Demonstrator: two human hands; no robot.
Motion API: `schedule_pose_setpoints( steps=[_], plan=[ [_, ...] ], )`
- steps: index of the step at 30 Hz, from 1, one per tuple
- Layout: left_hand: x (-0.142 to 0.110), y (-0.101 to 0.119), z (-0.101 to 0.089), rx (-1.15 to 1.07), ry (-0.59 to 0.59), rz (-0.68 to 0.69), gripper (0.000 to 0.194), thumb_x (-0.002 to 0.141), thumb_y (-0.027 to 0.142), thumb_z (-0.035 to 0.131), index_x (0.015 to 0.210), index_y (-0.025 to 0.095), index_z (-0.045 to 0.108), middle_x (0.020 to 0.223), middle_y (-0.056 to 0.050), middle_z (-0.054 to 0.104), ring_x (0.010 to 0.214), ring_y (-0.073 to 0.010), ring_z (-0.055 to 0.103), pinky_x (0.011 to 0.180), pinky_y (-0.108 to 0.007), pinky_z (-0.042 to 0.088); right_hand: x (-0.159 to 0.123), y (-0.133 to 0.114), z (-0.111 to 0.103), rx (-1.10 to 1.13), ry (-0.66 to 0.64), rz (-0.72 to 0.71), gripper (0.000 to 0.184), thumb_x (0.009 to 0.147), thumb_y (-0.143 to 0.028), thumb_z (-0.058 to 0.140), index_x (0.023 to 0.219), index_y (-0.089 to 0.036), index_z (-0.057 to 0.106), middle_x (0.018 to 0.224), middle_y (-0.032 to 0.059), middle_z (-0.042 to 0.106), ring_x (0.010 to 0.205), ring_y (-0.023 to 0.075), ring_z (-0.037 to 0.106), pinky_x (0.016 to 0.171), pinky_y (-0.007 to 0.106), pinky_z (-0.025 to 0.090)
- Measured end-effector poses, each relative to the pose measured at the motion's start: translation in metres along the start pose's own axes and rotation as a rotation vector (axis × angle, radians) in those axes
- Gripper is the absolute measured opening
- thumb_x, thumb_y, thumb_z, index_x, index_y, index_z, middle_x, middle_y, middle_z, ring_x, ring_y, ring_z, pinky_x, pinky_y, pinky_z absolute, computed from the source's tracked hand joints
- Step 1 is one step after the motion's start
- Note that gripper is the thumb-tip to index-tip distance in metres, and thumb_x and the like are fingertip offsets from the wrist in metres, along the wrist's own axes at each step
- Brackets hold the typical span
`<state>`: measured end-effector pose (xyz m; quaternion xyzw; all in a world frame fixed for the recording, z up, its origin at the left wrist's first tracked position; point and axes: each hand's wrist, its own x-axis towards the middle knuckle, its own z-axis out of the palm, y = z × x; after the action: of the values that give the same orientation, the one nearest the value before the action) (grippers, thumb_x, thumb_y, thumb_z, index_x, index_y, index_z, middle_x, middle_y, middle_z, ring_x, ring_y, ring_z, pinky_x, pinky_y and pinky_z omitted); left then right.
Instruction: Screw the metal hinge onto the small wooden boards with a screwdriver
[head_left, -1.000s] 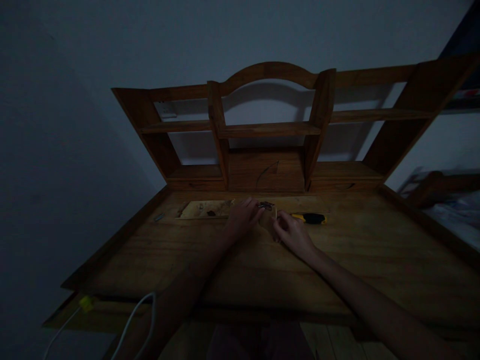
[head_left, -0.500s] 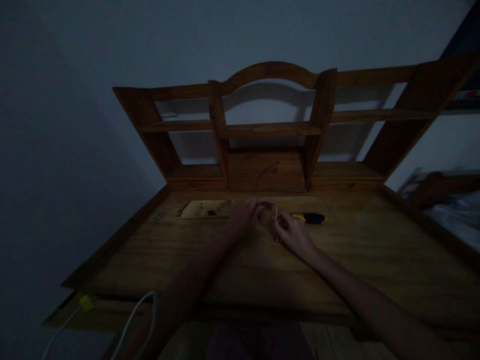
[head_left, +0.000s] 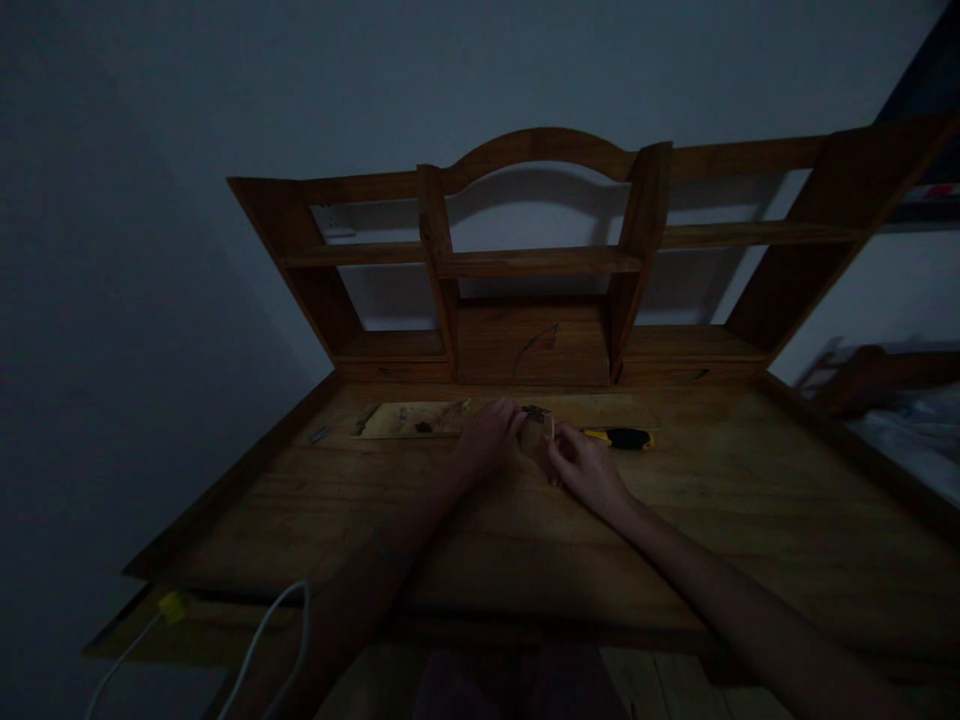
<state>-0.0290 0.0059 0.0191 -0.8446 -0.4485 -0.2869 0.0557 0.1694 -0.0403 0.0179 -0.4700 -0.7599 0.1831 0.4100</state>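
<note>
My left hand (head_left: 486, 437) is closed at the middle of the desk, its fingertips together at the left edge of a small brown piece (head_left: 533, 437); whatever they pinch is hidden. On the other side, my right hand (head_left: 591, 468) pinches the pale upright edge of that piece between thumb and fingers. Dim light keeps its material unclear. Just beyond the fingertips lie small dark scraps (head_left: 535, 411). A knife-like tool with a yellow and black handle (head_left: 628, 438) rests right of my right hand. Behind my left hand lies a pale, stained strip of board (head_left: 405, 418).
A wooden shelf unit (head_left: 540, 262) rises along the desk's back edge. At the left of the desk (head_left: 675, 540) is a small grey metallic piece (head_left: 319, 434). A white cable (head_left: 259, 632) with a yellow tag (head_left: 172, 606) hangs by the front left edge.
Both hands stay nearly in place. My left fingertips shift slightly at the brown piece, and the shiny bit seen beside them one second ago no longer shows clearly.
</note>
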Motion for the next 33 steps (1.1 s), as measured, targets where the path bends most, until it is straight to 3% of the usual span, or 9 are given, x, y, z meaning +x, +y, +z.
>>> schedule_pose_setpoints(
  steps=[6, 16, 21, 33],
  plan=[
    [-0.0002, 0.0055, -0.0047, -0.016, -0.017, -0.022, 0.025, 0.103, 0.035, 0.031, 0.101, 0.020, 0.051, 0.098, -0.006, 0.059, 0.090, -0.0184, 0.057, 0.078, -0.032, 0.045, 0.0006, 0.0003, 0.0006, -0.007, 0.011, 0.000, 0.018, 0.094, -0.030, 0.049, 0.081, -0.021, 0.057, 0.061, -0.0016, 0.065, 0.059, 0.0151, 0.063, 0.061, 0.025, 0.045],
    [0.0026, 0.0014, -0.0026, -0.014, -0.039, -0.040, 0.029, 0.103, 0.035, 0.034, 0.089, 0.020, 0.054, 0.091, -0.003, 0.061, 0.086, -0.0170, 0.058, 0.077, -0.031, 0.045, 0.0004, -0.0023, -0.0001, -0.015, 0.004, 0.003, 0.021, 0.095, -0.032, 0.048, 0.079, -0.021, 0.056, 0.062, -0.0017, 0.064, 0.058, 0.0140, 0.061, 0.059, 0.024, 0.043],
    [0.0012, 0.0057, -0.0078, -0.049, -0.015, -0.057, 0.026, 0.101, 0.041, 0.038, 0.099, 0.020, 0.053, 0.095, -0.004, 0.061, 0.089, -0.0175, 0.058, 0.078, -0.031, 0.046, 0.0006, -0.0024, -0.0008, -0.008, 0.008, 0.004, 0.021, 0.095, -0.032, 0.049, 0.079, -0.021, 0.056, 0.059, -0.0024, 0.063, 0.057, 0.0143, 0.062, 0.060, 0.024, 0.044],
    [0.0012, 0.0054, -0.0080, 0.051, -0.015, -0.029, 0.031, 0.103, 0.036, 0.031, 0.090, 0.021, 0.055, 0.093, -0.004, 0.057, 0.087, -0.0169, 0.057, 0.075, -0.031, 0.044, 0.0010, 0.0007, 0.0020, -0.011, 0.021, -0.002, 0.020, 0.095, -0.032, 0.049, 0.079, -0.022, 0.056, 0.060, -0.0022, 0.063, 0.056, 0.0147, 0.062, 0.058, 0.024, 0.043]
  ],
)
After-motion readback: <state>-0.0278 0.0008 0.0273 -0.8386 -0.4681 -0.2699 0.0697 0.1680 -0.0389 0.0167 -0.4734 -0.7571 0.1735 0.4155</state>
